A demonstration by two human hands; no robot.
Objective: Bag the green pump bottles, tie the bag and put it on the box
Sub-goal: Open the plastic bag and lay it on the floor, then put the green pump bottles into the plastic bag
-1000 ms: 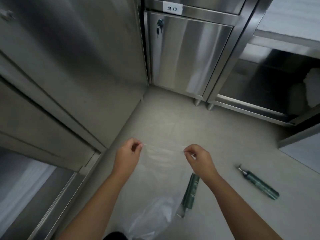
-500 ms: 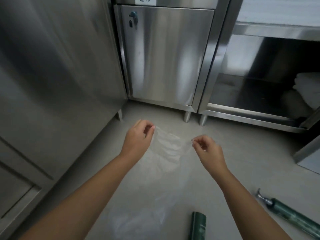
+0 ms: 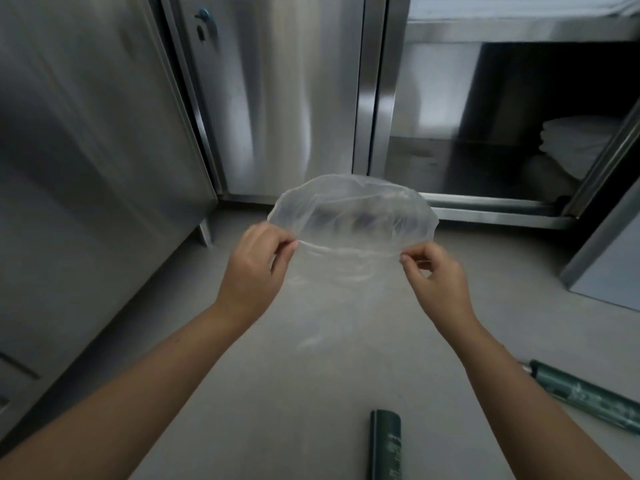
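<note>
A clear plastic bag point(image 3: 349, 216) hangs in the air in front of me, its mouth puffed open into a wide oval. My left hand point(image 3: 254, 268) pinches the near rim at its left end, and my right hand point(image 3: 434, 277) pinches the same rim at its right end. Two dark green pump bottles lie on the grey floor. One green bottle point(image 3: 385, 445) lies at the bottom edge between my forearms. The other green bottle point(image 3: 585, 393) lies at the lower right with its pump head toward my right arm.
Stainless steel cabinets stand on the left and ahead; a cabinet door point(image 3: 277, 98) with a lock faces me. To the right is an open steel shelf point(image 3: 485, 206) holding folded white cloth point(image 3: 585, 140). Grey floor point(image 3: 311, 393) lies below my arms.
The bag's mouth has ballooned open and risen. My hands have moved up and further apart, still pinching the rim. The view has tilted up, so the bottles sit lower in frame.
</note>
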